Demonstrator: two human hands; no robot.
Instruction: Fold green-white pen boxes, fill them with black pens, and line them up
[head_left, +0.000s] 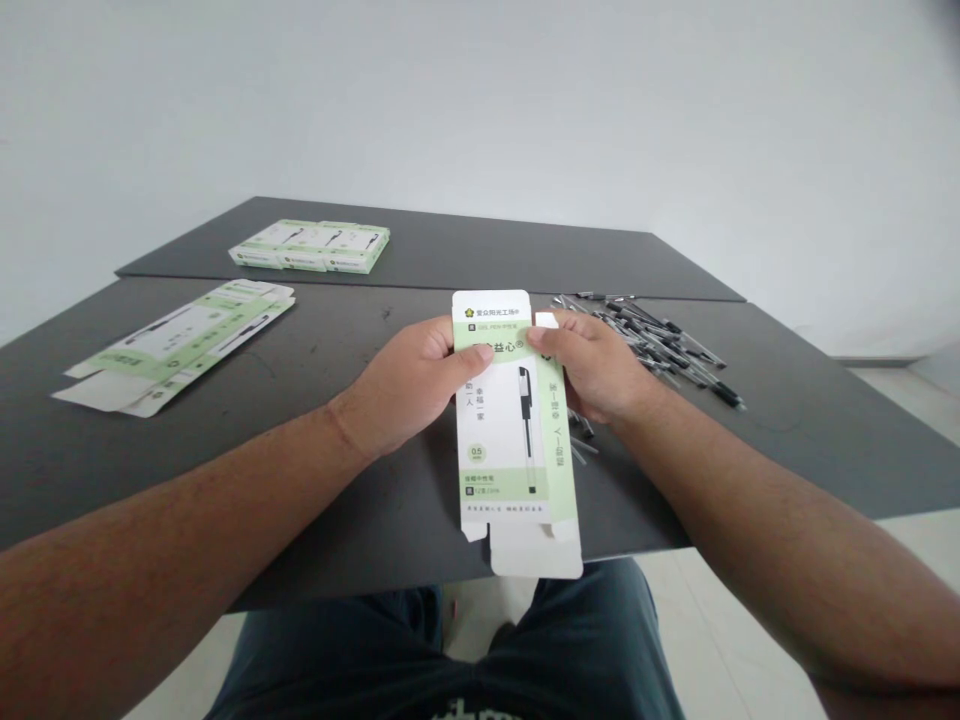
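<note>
Between my two hands I hold a green and white pen box (499, 430), printed with a picture of a black pen. Its flaps stand open at the top and at the bottom end, which points toward me. My left hand (420, 375) grips the left edge near the top, thumb lying on the front panel. On the right edge, my right hand (592, 365) pinches the box near its upper corner, with the thumb on the printed side. The fingers behind the box are hidden.
Loose pens (667, 345) lie in a heap on the right of the dark table (337, 530), partly behind my right hand. Flattened pen boxes (187, 345) rest at the left. Closed pen boxes (311, 245) sit side by side at the back left.
</note>
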